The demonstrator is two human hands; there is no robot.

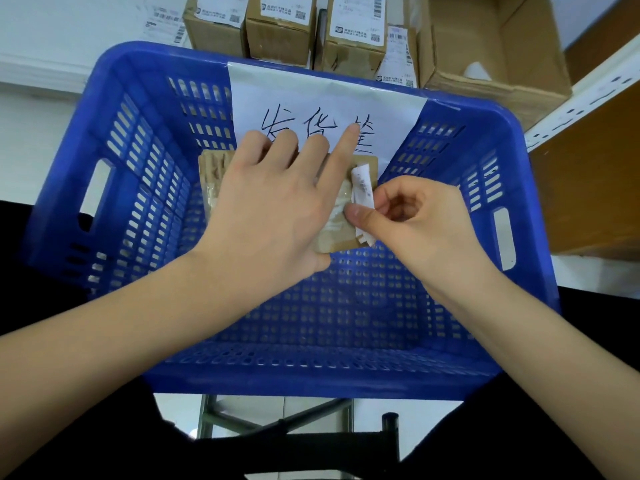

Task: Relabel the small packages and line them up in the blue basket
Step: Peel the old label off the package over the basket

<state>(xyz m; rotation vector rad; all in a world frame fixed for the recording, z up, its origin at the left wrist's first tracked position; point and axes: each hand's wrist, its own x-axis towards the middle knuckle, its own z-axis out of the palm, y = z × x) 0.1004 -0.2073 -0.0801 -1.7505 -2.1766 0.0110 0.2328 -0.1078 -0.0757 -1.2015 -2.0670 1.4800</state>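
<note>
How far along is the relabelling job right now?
Early. One brown package lies in the blue basket by the far wall. The left hand presses it flat while the right hand pinches a white label strip at its edge. Several labelled boxes stand behind the basket, not yet lined up inside.

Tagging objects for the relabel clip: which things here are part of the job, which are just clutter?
In the job: small package held down by left hand; white label pinched by right hand; blue basket.

Lying about: labelled cartons behind basket; open cardboard box; paper sign on basket wall.
</note>
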